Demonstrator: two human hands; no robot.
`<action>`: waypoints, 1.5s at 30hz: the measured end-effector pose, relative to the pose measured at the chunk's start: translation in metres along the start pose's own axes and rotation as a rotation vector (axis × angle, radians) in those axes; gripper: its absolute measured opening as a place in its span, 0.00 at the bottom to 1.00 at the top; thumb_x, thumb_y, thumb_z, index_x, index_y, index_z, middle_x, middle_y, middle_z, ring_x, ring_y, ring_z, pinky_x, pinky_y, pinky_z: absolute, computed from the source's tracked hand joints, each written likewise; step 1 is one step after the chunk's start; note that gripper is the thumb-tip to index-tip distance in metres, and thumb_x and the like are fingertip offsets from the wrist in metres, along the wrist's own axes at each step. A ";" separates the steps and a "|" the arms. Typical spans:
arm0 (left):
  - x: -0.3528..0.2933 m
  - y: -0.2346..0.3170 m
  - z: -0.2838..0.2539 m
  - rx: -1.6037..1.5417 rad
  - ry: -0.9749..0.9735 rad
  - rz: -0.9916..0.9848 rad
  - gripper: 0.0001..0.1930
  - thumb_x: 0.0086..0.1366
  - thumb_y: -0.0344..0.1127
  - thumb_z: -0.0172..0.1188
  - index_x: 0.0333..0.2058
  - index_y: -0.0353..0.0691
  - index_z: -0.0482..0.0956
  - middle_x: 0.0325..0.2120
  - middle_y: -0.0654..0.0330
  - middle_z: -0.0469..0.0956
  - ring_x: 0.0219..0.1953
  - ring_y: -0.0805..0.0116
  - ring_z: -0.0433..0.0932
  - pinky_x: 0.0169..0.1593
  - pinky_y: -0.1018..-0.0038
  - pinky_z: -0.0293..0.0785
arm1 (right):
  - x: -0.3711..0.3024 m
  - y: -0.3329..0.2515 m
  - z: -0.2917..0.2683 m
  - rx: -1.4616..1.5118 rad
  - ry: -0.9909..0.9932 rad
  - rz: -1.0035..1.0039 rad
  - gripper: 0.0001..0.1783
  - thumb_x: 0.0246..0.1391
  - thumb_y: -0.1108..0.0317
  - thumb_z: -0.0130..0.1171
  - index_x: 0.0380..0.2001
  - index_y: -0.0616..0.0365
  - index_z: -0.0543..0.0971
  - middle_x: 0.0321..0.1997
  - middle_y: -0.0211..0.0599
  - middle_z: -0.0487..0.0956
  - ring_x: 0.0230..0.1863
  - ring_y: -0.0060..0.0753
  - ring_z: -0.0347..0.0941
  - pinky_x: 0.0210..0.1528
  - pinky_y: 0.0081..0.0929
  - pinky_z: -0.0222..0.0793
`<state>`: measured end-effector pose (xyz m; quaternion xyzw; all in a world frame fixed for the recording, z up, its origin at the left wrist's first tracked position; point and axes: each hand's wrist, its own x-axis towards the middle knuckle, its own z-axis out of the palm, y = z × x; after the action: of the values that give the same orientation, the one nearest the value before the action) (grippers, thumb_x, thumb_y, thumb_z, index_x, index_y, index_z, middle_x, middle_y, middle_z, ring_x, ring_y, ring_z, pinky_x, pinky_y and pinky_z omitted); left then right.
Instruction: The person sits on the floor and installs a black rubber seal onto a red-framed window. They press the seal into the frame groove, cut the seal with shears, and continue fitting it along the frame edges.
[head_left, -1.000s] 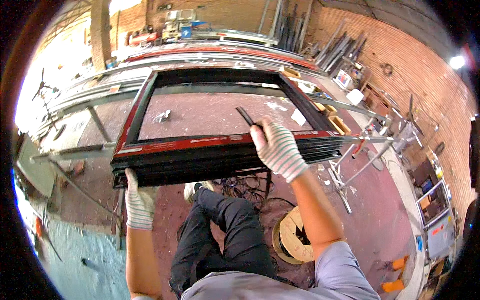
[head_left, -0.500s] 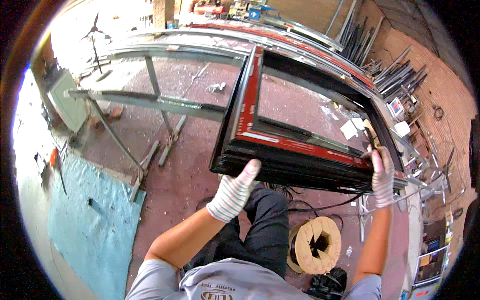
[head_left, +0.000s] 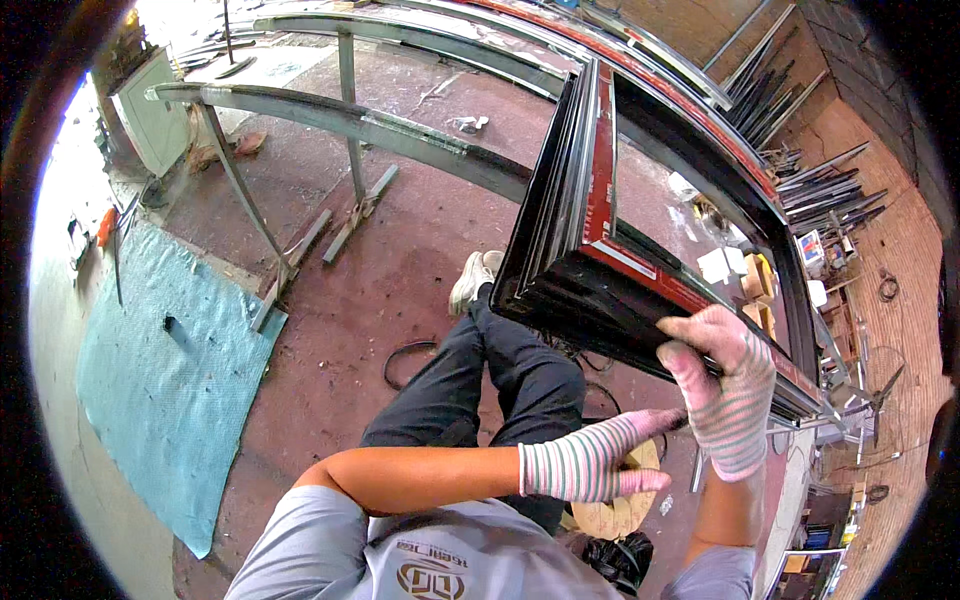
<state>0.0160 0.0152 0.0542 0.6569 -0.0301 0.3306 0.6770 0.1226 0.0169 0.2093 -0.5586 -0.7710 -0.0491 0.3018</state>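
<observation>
A stack of black rectangular window frames [head_left: 590, 300], with red film on the top face, stands tilted on supports in front of me. My right hand [head_left: 730, 390], in a striped knit glove, is at the frame's near bar. Its thumb and forefinger come close together over the red film, and what lies between them is hidden. Below that bar, my gloved left hand [head_left: 600, 460] reaches across to the right, apart from the frame. Its fingers are stretched out and the thumb stands away from them. Beneath it, a cardboard-sided spool [head_left: 610, 515] is partly covered.
Metal trestle rails [head_left: 400, 125] run off to the left on angled legs. A light-blue mat [head_left: 180, 370] lies on the floor at left. Long dark profiles [head_left: 830, 200] are piled by the brick wall at right. A black plastic bag [head_left: 618, 560] lies by the spool.
My left hand has let go of the frame's near left corner and swung right, below the bar. My right hand has moved left along the bar. The view has shifted.
</observation>
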 end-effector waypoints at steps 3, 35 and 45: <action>-0.001 0.000 0.002 -0.025 -0.044 -0.054 0.31 0.70 0.43 0.61 0.64 0.32 0.63 0.57 0.50 0.72 0.60 0.63 0.69 0.62 0.67 0.67 | 0.014 0.000 0.007 0.034 -0.014 -0.013 0.10 0.48 0.69 0.71 0.35 0.58 0.84 0.27 0.38 0.79 0.29 0.38 0.77 0.34 0.31 0.72; 0.007 -0.005 0.014 -0.267 0.089 -0.115 0.18 0.72 0.42 0.59 0.45 0.28 0.77 0.32 0.45 0.80 0.33 0.65 0.74 0.41 0.70 0.75 | 0.074 -0.017 -0.007 -0.249 -0.394 0.358 0.23 0.47 0.54 0.74 0.36 0.61 0.80 0.21 0.33 0.76 0.24 0.26 0.72 0.29 0.28 0.69; 0.006 -0.012 0.007 -0.310 -0.086 -0.283 0.19 0.75 0.40 0.53 0.58 0.34 0.72 0.43 0.64 0.79 0.47 0.78 0.73 0.53 0.76 0.72 | 0.056 0.015 0.009 0.020 -0.369 -0.004 0.26 0.61 0.64 0.59 0.59 0.65 0.73 0.45 0.50 0.80 0.48 0.49 0.78 0.55 0.36 0.71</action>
<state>0.0295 0.0122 0.0478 0.5560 -0.0169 0.1952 0.8077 0.1211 0.0725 0.2269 -0.5534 -0.8150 0.0614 0.1606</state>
